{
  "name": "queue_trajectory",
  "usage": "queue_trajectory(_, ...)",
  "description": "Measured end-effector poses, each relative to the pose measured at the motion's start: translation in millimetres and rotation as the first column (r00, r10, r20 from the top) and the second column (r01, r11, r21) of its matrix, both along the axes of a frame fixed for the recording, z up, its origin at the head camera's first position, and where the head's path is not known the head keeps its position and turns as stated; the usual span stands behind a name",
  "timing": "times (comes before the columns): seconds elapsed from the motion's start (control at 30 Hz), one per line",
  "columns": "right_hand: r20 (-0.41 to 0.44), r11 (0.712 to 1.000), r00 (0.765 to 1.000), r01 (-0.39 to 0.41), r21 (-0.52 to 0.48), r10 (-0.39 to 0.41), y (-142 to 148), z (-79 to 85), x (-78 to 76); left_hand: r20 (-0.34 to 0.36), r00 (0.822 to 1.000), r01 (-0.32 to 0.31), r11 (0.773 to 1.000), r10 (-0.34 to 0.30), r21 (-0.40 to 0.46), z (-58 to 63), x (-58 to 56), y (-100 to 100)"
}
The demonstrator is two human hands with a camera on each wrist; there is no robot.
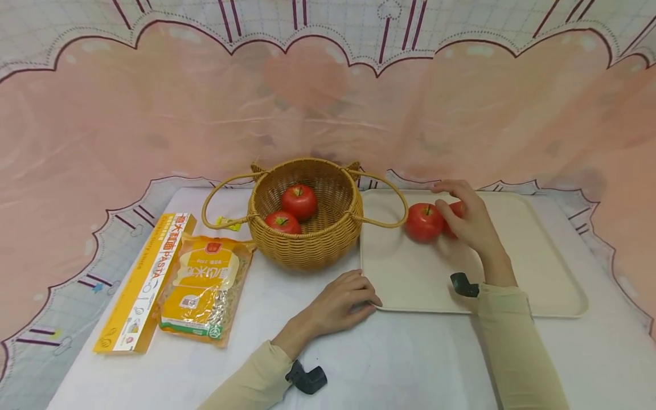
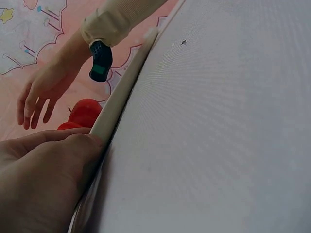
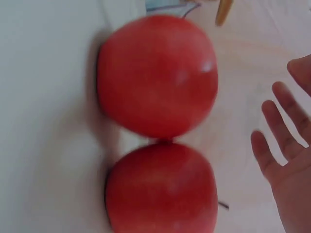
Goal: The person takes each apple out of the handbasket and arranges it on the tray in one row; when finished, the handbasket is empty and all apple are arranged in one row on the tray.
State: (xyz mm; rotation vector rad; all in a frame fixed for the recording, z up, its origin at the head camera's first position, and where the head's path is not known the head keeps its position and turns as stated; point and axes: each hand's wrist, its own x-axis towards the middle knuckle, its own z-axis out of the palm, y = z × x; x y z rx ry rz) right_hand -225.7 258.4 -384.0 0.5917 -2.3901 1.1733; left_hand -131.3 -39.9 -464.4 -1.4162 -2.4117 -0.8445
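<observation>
Since a red apple (image 1: 423,222) sits beside a second apple (image 3: 162,191) on the tray (image 1: 538,256), a brush from the right hand (image 1: 468,219), loose-fingered and gripping nothing, could roll either; so could a tug from the left hand (image 1: 340,302), pinching the tray's edge. The right wrist view bares the second apple, partly hidden from the head view; only the latter shows the wicker basket's (image 1: 307,250) contents.

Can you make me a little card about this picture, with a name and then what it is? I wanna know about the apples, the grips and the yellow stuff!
Basket: woven
Basket apples: two, red
Tray: cream, to the right of the basket
Tray apples: two, red, side by side
Left grip: pinches the tray's near left corner
Right grip: close to the tray apples, holding nothing
Yellow things: a box marked PASTA and a bag beside it
</observation>
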Motion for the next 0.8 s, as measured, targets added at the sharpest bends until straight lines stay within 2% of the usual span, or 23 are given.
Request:
queue_trajectory(0.17,0.043,0.998,0.998,-0.054,0.042,0.052,-11.5,5.2,0.1,0.007,1.0,0.003,1.0,-0.003,0.003,-0.7,-1.3,1.6)
queue_trajectory(0.3,0.021,0.99,0.992,-0.126,0.059,0.125,-21.3,9.6,-0.8,0.012,1.0,0.0,1.0,0.0,-0.004,-1.4,-1.2,1.7)
queue_trajectory(0.5,-0.032,0.955,0.959,-0.277,0.108,0.282,-37.1,17.4,-5.4,0.014,1.0,-0.003,1.0,0.003,-0.009,-1.2,-0.8,1.0)
queue_trajectory(0.8,-0.053,0.907,0.927,-0.351,0.233,0.372,-58.8,30.3,-10.0,0.028,1.0,-0.003,1.0,0.003,-0.007,0.1,0.0,0.3)
